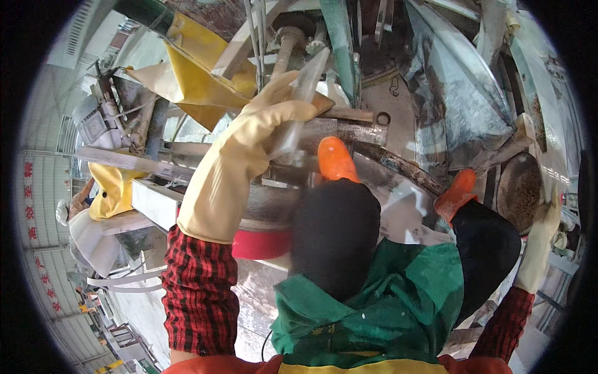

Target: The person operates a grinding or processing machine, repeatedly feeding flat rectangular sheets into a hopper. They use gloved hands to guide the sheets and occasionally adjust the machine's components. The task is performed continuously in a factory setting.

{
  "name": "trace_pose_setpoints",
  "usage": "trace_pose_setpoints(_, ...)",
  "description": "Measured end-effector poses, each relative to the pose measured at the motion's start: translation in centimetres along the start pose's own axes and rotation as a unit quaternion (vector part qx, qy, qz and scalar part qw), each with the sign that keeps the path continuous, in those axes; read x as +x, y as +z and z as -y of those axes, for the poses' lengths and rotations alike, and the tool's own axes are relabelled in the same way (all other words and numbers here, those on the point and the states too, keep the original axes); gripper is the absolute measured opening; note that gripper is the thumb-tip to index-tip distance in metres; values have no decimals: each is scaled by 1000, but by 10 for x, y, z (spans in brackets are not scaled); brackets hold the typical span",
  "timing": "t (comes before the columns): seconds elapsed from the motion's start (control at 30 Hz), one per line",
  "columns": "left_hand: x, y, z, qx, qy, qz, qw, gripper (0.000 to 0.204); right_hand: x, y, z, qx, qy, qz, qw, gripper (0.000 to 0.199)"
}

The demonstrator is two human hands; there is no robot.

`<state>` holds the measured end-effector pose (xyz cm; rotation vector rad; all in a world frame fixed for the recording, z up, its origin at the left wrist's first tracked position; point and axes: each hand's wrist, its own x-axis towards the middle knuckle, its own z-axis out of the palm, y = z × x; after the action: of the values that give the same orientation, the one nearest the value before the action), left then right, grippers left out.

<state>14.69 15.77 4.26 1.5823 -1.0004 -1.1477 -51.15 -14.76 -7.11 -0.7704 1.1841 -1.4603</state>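
Note:
My left hand (268, 118), in a long cream rubber glove, is closed on a thin, clear, flat piece (305, 87) that looks like glass or plastic. The piece stands tilted, its narrow tip pointing up and away. Just beyond the fingers are a worn wooden block (323, 103) and a grey mesh-textured block (361, 133). My right hand (546, 218), gloved alike, is far out at the right edge beside a long pale panel (529, 81). Its fingers are blurred and blend into the panel, so their grip is unclear.
My orange boots (337, 159) stand among dusty machine parts and wooden bars. A yellow sheet (199, 68) hangs at upper left. Near my left forearm is a red band (261, 244). A brown oval dish-like part (519, 193) sits at right. Someone in yellow (112, 187) is at far left.

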Motion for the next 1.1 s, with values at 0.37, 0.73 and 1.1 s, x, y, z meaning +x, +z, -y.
trace_pose_setpoints(0.37, 6, -3, 6, -2, -53, -31, 998, 87, 46, -115, 3, -1, 16, -90, 996, 44)
trace_pose_setpoints(0.73, 16, 31, -1, -105, -37, -28, 993, 100, -8, -33, -28, -45, -62, -126, 989, 33)
trace_pose_setpoints(1.1, 23, 39, 2, -94, -98, -27, 990, 119, 20, 23, -2, 0, -76, -213, 974, 24)
